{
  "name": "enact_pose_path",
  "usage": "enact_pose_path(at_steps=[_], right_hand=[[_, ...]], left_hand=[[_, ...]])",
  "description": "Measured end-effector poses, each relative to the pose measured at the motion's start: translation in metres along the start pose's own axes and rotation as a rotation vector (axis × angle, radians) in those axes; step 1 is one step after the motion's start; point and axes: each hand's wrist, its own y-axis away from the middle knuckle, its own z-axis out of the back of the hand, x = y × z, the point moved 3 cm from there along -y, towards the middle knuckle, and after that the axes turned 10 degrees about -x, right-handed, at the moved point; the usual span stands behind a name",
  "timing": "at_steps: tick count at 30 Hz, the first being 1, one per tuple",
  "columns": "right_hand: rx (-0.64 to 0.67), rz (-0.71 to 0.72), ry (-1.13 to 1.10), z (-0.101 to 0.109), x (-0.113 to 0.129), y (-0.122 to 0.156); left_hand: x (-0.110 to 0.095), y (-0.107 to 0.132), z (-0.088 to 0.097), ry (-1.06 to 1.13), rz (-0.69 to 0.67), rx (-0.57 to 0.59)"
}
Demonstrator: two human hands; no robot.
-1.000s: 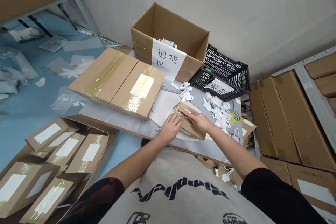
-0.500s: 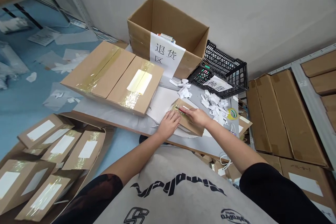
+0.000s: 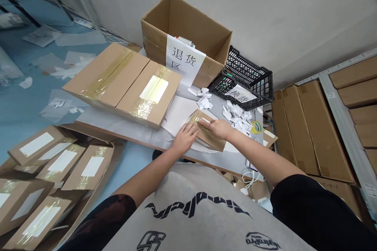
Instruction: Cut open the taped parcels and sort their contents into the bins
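On the table lies a small taped cardboard box, tilted toward me, with clear tape shining at its left end. My left hand rests on the left part of this box, its fingers stretched out flat over the upper edge. Closed over the top of the box, my right hand grips a small red tool that looks like a box cutter; my fingers hide nearly all of it now. Both hands are close together, and the tape beneath them is partly covered.
A large taped carton lies left on the table. Behind stand an open labelled carton and a black crate. Torn paper and a tape roll sit right. A bin of boxes is lower left.
My right hand has shifted slightly left along the box, and the red tool shows less. The left hand stays on the box. The whole view has moved a little to the right.
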Motion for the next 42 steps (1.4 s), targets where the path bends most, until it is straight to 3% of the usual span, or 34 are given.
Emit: enact_pose_path(at_steps=[16, 28, 36, 42], right_hand=[[0.163, -0.062, 0.034, 0.009, -0.007, 0.029], [0.104, -0.082, -0.023, -0.019, -0.032, 0.081], [0.049, -0.132, -0.124, -0.050, -0.055, 0.112], [-0.052, -0.141, -0.229, -0.066, -0.071, 0.131]], left_hand=[[0.000, 0.002, -0.001, 0.003, 0.042, -0.017], [-0.004, 0.001, 0.007, -0.029, 0.046, 0.020], [-0.005, -0.006, 0.009, -0.087, 0.031, 0.067], [-0.030, -0.027, 0.023, -0.118, 0.049, 0.137]])
